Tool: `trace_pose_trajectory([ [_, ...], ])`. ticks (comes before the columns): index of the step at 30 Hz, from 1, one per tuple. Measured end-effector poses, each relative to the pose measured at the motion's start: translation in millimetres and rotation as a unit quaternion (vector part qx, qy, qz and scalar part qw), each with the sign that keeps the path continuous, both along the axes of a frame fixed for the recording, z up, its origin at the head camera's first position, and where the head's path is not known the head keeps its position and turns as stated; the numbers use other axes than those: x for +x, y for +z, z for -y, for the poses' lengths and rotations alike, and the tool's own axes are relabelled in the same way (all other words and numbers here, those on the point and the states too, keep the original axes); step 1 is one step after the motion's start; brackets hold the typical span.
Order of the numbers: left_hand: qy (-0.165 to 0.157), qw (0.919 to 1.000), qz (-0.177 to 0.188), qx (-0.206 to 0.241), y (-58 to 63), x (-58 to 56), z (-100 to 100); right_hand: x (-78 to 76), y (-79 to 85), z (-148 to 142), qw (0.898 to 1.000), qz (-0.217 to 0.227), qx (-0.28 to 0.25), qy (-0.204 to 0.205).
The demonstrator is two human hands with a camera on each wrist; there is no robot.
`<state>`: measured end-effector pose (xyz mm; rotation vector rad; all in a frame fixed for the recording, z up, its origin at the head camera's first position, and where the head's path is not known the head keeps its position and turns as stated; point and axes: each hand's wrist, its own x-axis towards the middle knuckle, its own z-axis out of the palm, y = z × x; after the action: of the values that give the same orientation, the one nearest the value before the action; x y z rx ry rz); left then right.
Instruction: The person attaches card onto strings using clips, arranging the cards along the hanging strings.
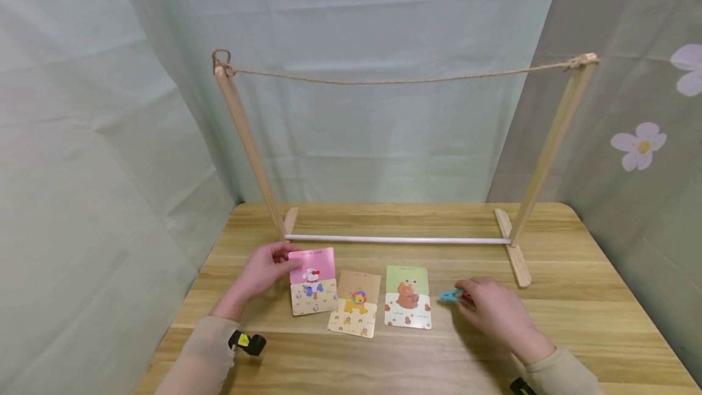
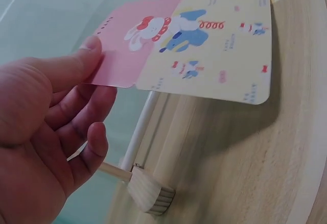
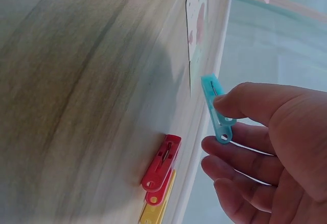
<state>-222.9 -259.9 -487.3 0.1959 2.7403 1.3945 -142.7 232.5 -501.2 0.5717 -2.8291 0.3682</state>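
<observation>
My left hand (image 1: 267, 270) pinches a pink and cream rabbit card (image 1: 312, 282) by its pink end; in the left wrist view the card (image 2: 204, 55) is lifted off the table, thumb on top. Between thumb and fingers of my right hand (image 1: 496, 309) is a blue clothespin (image 1: 451, 295), seen closer in the right wrist view as a light-blue plastic clothespin (image 3: 217, 109). A red clothespin (image 3: 162, 168) and a yellow clothespin (image 3: 156, 211) lie on the table beneath that hand. On the table between the hands lie a brown lion card (image 1: 355, 303) and a green bear card (image 1: 408, 297).
A wooden frame stands behind the cards, with a left post (image 1: 249, 145), a right post (image 1: 554, 145) and a white bar (image 1: 395, 239) low between them. A twine rope (image 1: 373, 82) sags slightly between the post tops. Curtains (image 1: 384, 145) hang around the wooden table (image 1: 307, 364).
</observation>
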Motion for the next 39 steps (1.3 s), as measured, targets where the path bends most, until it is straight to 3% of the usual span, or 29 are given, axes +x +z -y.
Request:
trace_pose_trajectory([
  [5,0.025,0.9991,0.011,0.033,1.6,1.7,-3.5,-0.1,1.9,0.9,1.0,-0.007,-0.006,-0.002],
  [19,0.057,0.9963,0.031,0.057,1.6,2.5,-8.6,-2.3,1.9,2.2,1.0,-0.026,-0.017,0.002],
  [30,0.035,0.997,0.031,0.061,6.5,4.7,-10.7,-3.0,5.4,4.5,1.0,-0.02,-0.02,-0.006],
  [39,0.014,0.9974,0.024,0.067,9.9,7.1,-12.1,-6.2,8.1,5.3,0.998,-0.053,-0.028,0.007],
])
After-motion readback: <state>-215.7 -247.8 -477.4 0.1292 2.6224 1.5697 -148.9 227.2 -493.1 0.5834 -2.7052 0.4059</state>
